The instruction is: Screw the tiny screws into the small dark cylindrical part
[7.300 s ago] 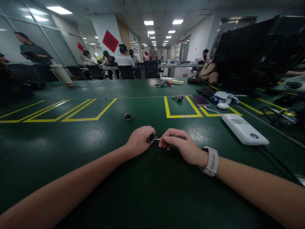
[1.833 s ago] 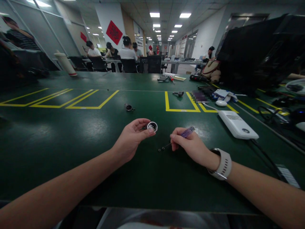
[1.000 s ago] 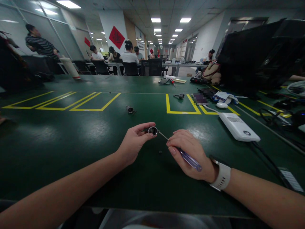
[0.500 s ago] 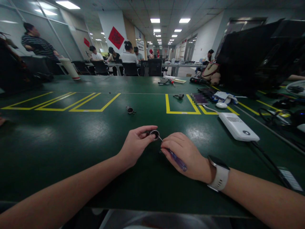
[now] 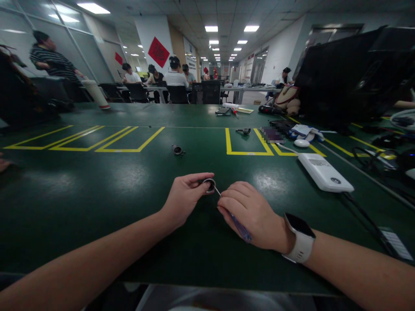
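Observation:
Between the thumb and fingers of my left hand is a small round metal part with a dark hollow middle. My right hand is closed around a screwdriver with a translucent purple handle. Its thin shaft slants up to the left, and the tip meets the rim or inside of the ring-shaped part; exactly where it touches is too small to tell. Farther off on the green table lies a similar small dark metal part. Another metal piece lies within a yellow-taped box.
A white power bank with cables lies at right, near a white oval object and a blue-white cloth. A red-handled tool lies at the back. A large black monitor stands at far right. Several people sit beyond.
My right hand and the screwdriver have shifted slightly, the handle end moving a little left and down. My left hand still holds the round part in nearly the same spot.

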`<action>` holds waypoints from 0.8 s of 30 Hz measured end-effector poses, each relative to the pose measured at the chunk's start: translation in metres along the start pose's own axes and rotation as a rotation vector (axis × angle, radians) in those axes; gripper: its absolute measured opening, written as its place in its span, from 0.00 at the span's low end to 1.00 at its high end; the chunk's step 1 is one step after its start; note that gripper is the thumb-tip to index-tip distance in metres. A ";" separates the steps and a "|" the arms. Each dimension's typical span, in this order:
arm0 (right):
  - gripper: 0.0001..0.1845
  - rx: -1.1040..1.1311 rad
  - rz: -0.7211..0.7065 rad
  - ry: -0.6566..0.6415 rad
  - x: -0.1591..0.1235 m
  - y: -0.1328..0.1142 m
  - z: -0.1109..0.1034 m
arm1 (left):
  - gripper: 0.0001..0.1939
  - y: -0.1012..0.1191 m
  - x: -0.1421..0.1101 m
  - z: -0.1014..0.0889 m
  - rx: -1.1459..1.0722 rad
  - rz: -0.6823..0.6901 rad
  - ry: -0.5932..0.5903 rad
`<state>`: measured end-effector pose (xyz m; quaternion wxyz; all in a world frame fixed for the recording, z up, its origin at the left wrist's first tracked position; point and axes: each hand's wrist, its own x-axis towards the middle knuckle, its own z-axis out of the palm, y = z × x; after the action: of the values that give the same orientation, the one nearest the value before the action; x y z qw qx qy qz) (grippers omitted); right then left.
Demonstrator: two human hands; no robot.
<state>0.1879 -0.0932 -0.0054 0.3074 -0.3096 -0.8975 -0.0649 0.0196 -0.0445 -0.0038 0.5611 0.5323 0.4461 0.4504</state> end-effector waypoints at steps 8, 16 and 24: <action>0.08 0.007 0.008 -0.070 -0.001 0.001 0.002 | 0.16 0.001 -0.004 0.001 -0.012 -0.039 -0.039; 0.06 0.386 0.247 0.211 -0.004 0.000 -0.004 | 0.14 0.002 -0.002 0.000 -0.020 -0.036 -0.006; 0.13 1.104 0.794 0.227 -0.005 0.017 0.007 | 0.13 0.003 0.001 0.000 -0.006 -0.026 0.000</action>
<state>0.1974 -0.0801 -0.0154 0.5124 -0.4046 -0.5800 0.4872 0.0193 -0.0436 -0.0004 0.5687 0.5247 0.4514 0.4444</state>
